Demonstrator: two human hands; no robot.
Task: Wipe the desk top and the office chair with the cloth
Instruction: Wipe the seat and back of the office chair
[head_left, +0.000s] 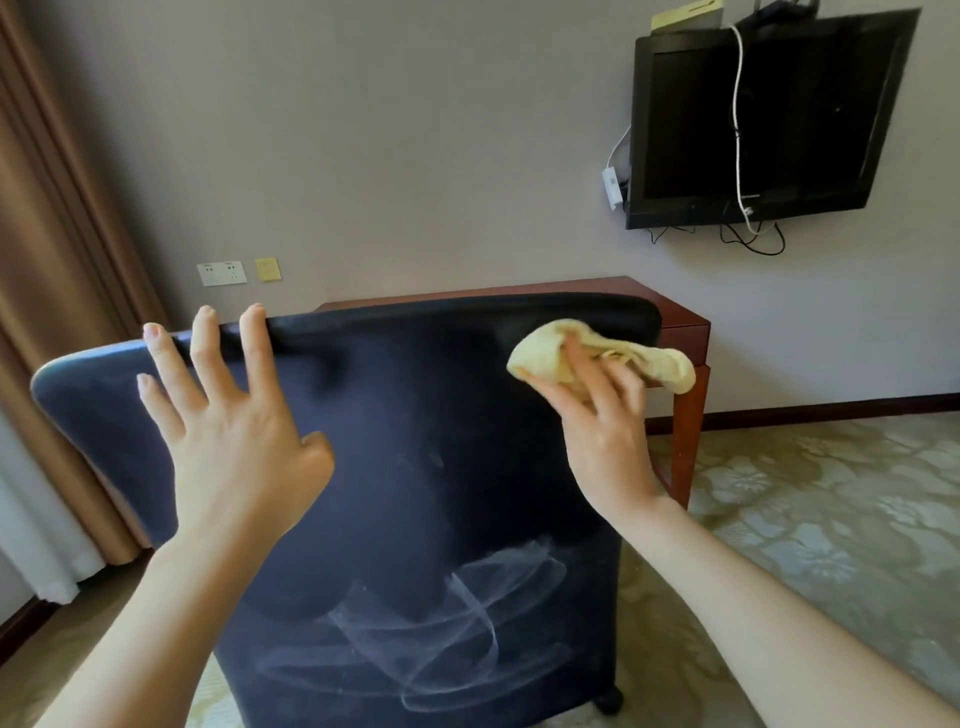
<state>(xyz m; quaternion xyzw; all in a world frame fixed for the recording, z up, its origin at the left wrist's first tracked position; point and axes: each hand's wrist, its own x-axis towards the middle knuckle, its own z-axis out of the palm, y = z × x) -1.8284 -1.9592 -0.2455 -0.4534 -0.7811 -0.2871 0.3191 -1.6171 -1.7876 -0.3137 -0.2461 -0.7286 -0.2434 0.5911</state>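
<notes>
Here the cloth (602, 358), yellow and bunched, sits right of centre, pressed to the upper right of the chair (426, 467) back by the right hand (602, 431), fingers curled over it. The left hand (234, 421) is spread wide, holding nothing, fingertips at the chair's top edge at centre left, perhaps touching. Pale smears mark the chair's lower back. Behind it stands the desk (680, 322); a TV (763, 119) hangs upper right.
</notes>
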